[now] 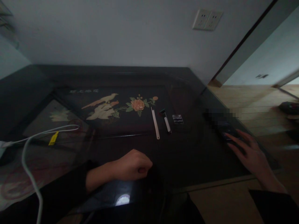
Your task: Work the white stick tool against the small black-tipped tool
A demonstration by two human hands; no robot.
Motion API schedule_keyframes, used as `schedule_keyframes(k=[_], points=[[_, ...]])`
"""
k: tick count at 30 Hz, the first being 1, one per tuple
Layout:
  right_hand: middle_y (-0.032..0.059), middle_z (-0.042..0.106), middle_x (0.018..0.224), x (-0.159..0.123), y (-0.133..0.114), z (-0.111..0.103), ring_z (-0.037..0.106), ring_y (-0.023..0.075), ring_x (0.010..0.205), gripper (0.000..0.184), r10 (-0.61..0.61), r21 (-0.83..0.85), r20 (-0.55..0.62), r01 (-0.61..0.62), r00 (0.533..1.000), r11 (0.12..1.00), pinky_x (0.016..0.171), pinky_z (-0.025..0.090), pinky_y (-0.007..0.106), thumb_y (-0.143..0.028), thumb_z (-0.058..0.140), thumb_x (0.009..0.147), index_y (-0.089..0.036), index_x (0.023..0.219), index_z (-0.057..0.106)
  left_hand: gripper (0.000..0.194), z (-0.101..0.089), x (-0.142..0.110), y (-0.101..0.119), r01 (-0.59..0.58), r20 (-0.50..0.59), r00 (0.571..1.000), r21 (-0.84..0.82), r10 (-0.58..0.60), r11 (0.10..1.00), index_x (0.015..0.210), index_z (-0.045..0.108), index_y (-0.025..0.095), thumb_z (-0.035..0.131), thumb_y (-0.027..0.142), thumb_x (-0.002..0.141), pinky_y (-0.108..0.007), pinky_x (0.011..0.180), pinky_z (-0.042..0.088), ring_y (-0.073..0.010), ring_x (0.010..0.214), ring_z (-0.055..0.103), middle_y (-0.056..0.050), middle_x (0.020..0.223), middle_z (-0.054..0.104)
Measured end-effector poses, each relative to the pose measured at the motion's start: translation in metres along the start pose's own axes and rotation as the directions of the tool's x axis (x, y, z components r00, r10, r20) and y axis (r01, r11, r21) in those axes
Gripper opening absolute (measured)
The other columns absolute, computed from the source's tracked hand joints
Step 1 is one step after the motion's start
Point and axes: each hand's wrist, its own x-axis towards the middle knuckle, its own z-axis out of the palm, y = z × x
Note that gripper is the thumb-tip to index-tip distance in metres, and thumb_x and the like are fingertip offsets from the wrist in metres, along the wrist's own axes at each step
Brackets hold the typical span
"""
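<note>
White cable (31,179) is right up in front of the camera, looping down the near left side and crossing over the dark left sleeve (58,194), with a yellow tag (53,138) by its far loop. The left hand (132,165) is balled into a fist at the near middle of a glossy dark table (191,168); can't tell if anything's tucked inside it. The right hand (253,155) is off to the near right with its fingers stretched out, tips touching the near end of a dark phone-like thing (225,129). Can't really say if it's gripped or just touched, since it's dim and part of that thing is pixelated. Between the two hands, a bit farther back, three small items sit in a loose row: a flat white stick (155,123) with a hole in its near end, then a razor (167,124) with its green head pointing far, then a little clear case (177,119) on the right, all apart from each other. Left of those there's a bird design (101,107) and a pink flower (137,105) in the tabletop. Far side is a pale wall (112,34) with a double socket (207,19) up on the right, and wood floor (254,99) shows past the table's right edge.
</note>
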Motion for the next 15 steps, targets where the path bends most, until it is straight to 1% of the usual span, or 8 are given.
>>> schedule_keyframes(k=[8, 15], points=[[0.0100, 0.042, 0.143, -0.0007, -0.0011, -0.0015, 0.053, 0.0318, 0.124, 0.043, 0.028, -0.020, 0.009, -0.028, 1.000, 0.999, 0.103, 0.047, 0.048, -0.050, 0.043, 0.092, -0.025, 0.120, 0.064, 0.028, 0.0006, -0.0001, -0.0008, -0.001, 0.004, 1.000, 0.000, 0.001, 1.000, 0.061, 0.029, 0.021, 0.047, 0.001, 0.068, -0.026, 0.054, 0.028, -0.0115, 0.056, 0.037, 0.005, 0.059, 0.037], [0.0129, 0.044, 0.141, -0.0007, 0.0003, -0.0001, 0.053, 0.0322, 0.122, 0.046, -0.010, -0.019, 0.009, 0.011, 1.000, 1.000, 0.101, 0.048, 0.048, -0.051, 0.041, 0.093, -0.021, 0.119, 0.065, 0.029, -0.0005, 0.0002, -0.0001, -0.009, 0.012, 1.000, 0.015, 0.009, 1.000, 0.061, 0.029, 0.021, 0.048, 0.000, 0.068, -0.025, 0.053, 0.028, -0.0113, 0.056, 0.038, 0.005, 0.058, 0.038]])
